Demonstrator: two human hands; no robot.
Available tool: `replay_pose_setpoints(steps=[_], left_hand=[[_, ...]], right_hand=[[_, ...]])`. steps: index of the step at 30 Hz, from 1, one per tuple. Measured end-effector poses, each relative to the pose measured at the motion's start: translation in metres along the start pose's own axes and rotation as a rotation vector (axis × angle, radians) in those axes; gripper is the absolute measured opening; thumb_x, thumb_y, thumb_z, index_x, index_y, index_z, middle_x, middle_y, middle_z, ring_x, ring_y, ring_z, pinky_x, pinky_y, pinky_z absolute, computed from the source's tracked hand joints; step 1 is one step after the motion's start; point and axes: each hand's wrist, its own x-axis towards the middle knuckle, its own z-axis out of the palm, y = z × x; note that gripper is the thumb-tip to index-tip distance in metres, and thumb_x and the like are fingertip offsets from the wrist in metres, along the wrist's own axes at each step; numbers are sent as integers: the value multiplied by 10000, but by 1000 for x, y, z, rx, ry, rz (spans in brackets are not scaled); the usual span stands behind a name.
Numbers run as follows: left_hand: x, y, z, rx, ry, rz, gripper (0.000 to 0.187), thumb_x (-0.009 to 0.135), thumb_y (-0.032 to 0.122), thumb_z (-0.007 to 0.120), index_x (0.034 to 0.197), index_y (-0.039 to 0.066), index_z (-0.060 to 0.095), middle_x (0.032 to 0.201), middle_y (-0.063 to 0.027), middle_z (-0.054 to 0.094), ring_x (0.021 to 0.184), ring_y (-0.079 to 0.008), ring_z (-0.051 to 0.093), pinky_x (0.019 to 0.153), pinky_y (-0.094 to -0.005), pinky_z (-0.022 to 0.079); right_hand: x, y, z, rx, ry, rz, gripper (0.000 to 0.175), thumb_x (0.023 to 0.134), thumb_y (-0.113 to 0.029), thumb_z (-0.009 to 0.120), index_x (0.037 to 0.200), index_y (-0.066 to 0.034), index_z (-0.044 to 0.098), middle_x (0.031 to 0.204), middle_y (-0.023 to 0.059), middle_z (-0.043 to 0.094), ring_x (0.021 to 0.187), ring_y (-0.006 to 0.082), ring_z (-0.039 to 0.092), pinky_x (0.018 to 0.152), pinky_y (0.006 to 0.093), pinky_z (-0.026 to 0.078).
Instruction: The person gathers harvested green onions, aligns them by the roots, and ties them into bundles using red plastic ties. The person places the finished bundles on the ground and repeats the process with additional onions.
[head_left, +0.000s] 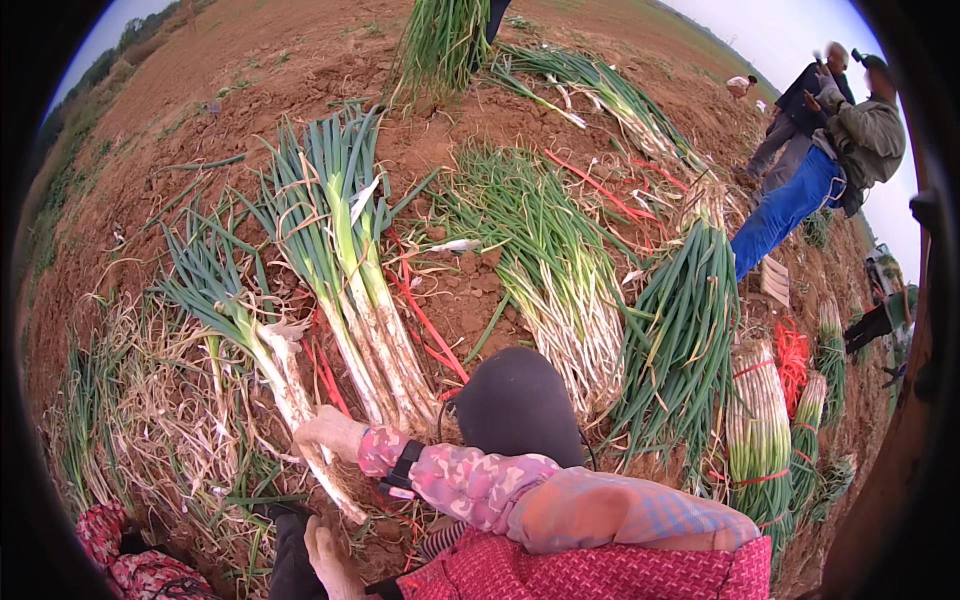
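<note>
My right hand, reaching in from the right in a pink camouflage sleeve with a black wrist band, grips the white lower part of a few large green onions. Their green leaves point up and left, and soil clings to the stalks. My left hand is low at the bottom edge beside dark cloth; its fingers are only partly seen. Just ahead lies a pile of thick green onions on the soil. A heap of thinner green onions lies right of it. A dark rounded shape covers the ground between them and my arm.
Red plastic ties lie among the piles. Dry leaf waste covers the left. Tied onion bundles and a red tie bunch stand right. Two people are at upper right; patterned clothing of another person shows lower left.
</note>
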Motion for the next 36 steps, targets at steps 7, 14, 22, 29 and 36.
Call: replay_pose_setpoints(steps=[7,14,22,29,36], left_hand=[[30,9,39,-169,-143,-268,642,989,423,714,1403,-39,546,1217,-127,678,1093,-249,700,895,-411,586],[33,11,40,-289,-199,-163,645,982,347,704,1433,-72,512,1256,-178,679,1060,-288,723,907,-425,610],[44,-5,50,-198,-220,-220,691,960,329,722,1472,-62,473,1278,-187,672,1090,-301,713,926,-430,602],[47,-8,56,-158,-248,-239,737,941,314,738,1506,-53,438,1297,-196,665,1116,-313,704,942,-435,594],[49,-1,50,-141,-231,-228,788,922,299,753,1540,-44,404,1316,-204,658,1141,-325,696,958,-439,587]], right_hand=[[-12,-42,26,274,-287,793,317,799,-260,724,897,42,711,780,220,706,694,276,699,662,413,546],[-1,-50,6,351,-119,801,406,833,-333,707,1013,29,738,816,236,726,746,328,713,724,427,562],[-8,-64,18,-121,-23,773,514,917,-509,656,1089,-32,735,876,266,729,839,454,725,768,510,555],[-20,-72,15,23,-410,752,748,987,-691,467,943,5,738,793,285,697,841,490,712,756,550,539],[-13,-87,-2,164,-554,840,860,1004,-715,432,923,92,716,837,301,722,842,494,715,761,543,535]])
